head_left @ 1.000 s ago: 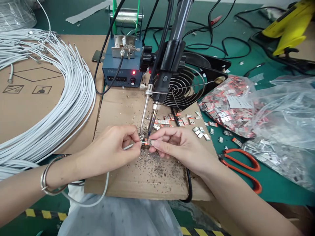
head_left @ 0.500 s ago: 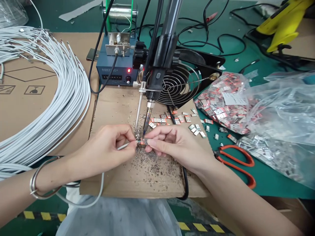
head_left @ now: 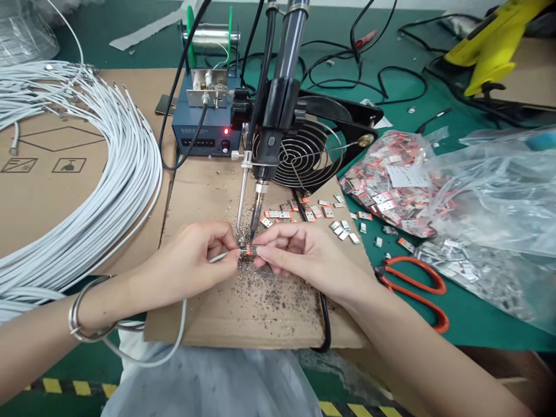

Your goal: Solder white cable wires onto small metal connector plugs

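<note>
My left hand [head_left: 204, 255] pinches the end of a white cable [head_left: 183, 318], which trails down and loops past the cardboard's front edge. Between finger and thumb, my right hand [head_left: 299, 255] grips a small USB connector [head_left: 249, 249] with an orange insert. The cable's wire end meets the connector, though the exact contact is too small to make out. Right above them is the tip of a clamped soldering iron [head_left: 257, 214], and beside it a thin metal solder feed tube [head_left: 241, 202] points down at the same spot.
A bundle of white cables [head_left: 143, 168] curves along the left. Behind stand a blue solder feeder [head_left: 185, 130] and a fan [head_left: 295, 153]. Loose connectors [head_left: 278, 214] lie by my right hand. Farther right are bagged connectors [head_left: 386, 174] and red-handled scissors [head_left: 417, 289]. Dark crumbs litter the cardboard [head_left: 208, 324].
The camera view has shifted slightly. Both hands keep their grip on the cable and connector under the iron, with little visible movement.
</note>
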`<state>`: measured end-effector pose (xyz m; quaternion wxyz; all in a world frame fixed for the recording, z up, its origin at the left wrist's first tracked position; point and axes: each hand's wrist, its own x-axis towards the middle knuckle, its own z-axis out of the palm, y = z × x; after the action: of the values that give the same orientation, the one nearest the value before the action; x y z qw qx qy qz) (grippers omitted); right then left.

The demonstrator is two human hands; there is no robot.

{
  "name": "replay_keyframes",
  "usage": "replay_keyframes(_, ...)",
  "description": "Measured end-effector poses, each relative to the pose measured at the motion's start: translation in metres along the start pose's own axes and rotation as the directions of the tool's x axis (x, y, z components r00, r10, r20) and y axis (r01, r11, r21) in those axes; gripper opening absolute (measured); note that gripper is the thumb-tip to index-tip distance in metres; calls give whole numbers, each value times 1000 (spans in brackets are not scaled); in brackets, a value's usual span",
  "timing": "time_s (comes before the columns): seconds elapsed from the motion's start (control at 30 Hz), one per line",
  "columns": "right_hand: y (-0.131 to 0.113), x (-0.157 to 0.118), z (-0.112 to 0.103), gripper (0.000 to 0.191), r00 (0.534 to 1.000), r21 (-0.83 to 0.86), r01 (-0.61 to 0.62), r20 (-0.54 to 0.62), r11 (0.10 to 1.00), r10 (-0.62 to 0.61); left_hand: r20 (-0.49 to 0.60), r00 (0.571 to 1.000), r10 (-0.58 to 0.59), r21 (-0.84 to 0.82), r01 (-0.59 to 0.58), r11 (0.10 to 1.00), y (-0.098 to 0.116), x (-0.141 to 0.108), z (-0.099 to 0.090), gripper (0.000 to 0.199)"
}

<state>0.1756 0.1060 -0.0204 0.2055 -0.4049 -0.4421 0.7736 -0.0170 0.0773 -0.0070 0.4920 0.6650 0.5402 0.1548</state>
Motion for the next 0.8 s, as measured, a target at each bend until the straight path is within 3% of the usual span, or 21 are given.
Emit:
replay_keyframes(0.23,1,-1,-1,18,1000,-90,-5,11,996,6,58,998,14,38,-17,999,-1,-5,-1,17)
replay_keyframes(0.4,1,-2,-1,21,996,-183,-76,29,980,82,105,993,49,66,-56,996,-3,-10,-2,18)
replay_keyframes(0.8,2,-4,-2,25,997,-202,-64,21,977,69,27,999,46,100,-49,994,0,-9,-1,20)
